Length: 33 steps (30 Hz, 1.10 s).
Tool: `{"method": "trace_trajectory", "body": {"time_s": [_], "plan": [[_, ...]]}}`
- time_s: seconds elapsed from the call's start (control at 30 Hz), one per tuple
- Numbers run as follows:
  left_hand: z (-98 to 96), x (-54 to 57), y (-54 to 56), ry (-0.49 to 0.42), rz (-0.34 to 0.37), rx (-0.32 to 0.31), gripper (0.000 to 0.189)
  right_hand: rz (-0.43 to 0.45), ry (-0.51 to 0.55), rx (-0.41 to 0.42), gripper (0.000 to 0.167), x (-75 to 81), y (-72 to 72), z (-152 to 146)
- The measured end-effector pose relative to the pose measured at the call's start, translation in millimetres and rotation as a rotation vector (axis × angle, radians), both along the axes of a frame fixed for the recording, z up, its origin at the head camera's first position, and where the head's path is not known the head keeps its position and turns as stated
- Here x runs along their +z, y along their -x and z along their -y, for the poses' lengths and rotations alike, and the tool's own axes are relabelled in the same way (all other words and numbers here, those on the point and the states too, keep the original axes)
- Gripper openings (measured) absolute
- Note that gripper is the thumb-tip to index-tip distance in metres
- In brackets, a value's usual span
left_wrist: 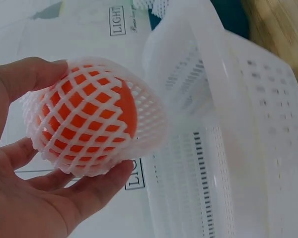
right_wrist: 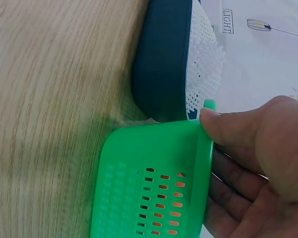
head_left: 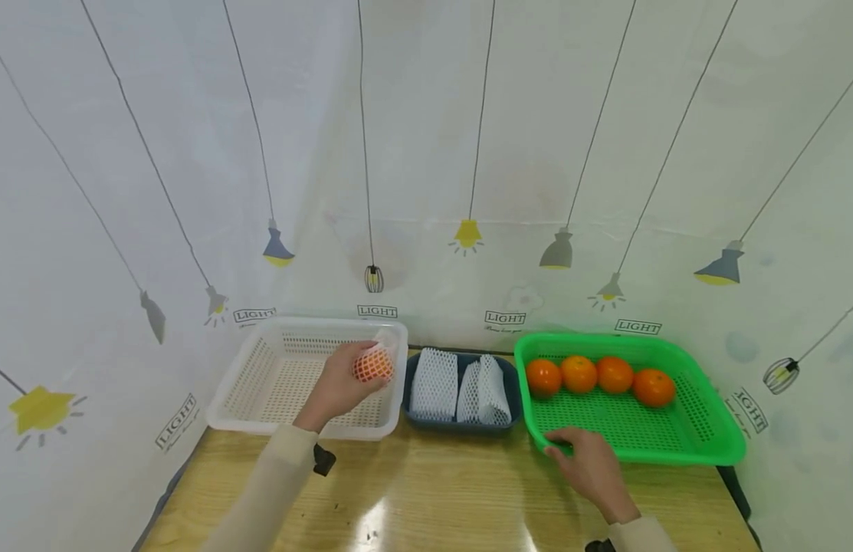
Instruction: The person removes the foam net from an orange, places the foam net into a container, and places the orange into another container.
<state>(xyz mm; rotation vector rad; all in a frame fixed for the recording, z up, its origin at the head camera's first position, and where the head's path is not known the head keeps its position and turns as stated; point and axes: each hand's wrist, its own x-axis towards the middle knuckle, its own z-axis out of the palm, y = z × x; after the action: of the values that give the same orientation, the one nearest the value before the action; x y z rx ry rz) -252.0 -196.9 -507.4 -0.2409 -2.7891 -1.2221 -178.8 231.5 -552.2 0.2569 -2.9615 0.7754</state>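
My left hand (head_left: 339, 387) grips an orange (left_wrist: 84, 116) wrapped in a white foam net sleeve (left_wrist: 151, 119), thumb on one side and fingers on the other. It is held above the right part of the white basket (head_left: 305, 432). Past the fruit, the sleeve's loose end sticks out. At the green basket (head_left: 681, 458), my right hand (head_left: 588, 468) holds the near left corner of the rim, with its thumb on the edge and the other fingers on the inner side. Several bare oranges (head_left: 614, 375) sit in a row along that basket's back.
Between the two baskets stands a dark blue tray (head_left: 426, 423) with white foam net sleeves (head_left: 434, 383) in it. All three containers are on a wooden table (head_left: 454, 491). Behind them hangs a pale curtain (head_left: 426, 169) printed with lamps.
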Motion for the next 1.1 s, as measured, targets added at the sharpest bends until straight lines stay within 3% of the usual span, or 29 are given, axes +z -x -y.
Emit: {"method": "trace_trajectory", "body": {"time_s": [0.1, 0.33, 0.53, 0.67, 0.87, 0.97, 1.1], "plan": [[-11.2, -2.3, -4.1, -0.071, -0.032, -0.014, 0.068, 0.005, 0.0, -0.002, 0.022, 0.4, -0.2, 0], [-37.8, -4.0, -19.3, -0.248, -0.028, -0.046, 0.068, 0.036, -0.001, -0.025, 0.022, 0.0, 3.5, 1], [-59.7, -13.7, -26.8, -0.304, -0.048, -0.067, 0.066, 0.076, 0.021, -0.038, 0.027, 1.7, 5.1, 3], [-74.2, -23.7, -33.0, -0.324, -0.052, -0.087, 0.066, 0.032, 0.061, -0.03, 0.035, 3.1, 4.7, 9], [-93.4, -40.0, -44.3, -0.361, -0.09, -0.125, 0.064, -0.106, 0.178, 0.0, 0.043, 0.6, 0.3, 26], [-100.0, -52.2, -49.9, -0.4, -0.073, -0.141, 0.064, -0.092, 0.291, 0.028, 0.048, -0.6, -3.5, 37], [-105.7, -69.4, -57.8, -0.445, -0.027, -0.169, 0.063, 0.0, 0.446, 0.084, 0.052, -6.8, -6.3, 50]]}}
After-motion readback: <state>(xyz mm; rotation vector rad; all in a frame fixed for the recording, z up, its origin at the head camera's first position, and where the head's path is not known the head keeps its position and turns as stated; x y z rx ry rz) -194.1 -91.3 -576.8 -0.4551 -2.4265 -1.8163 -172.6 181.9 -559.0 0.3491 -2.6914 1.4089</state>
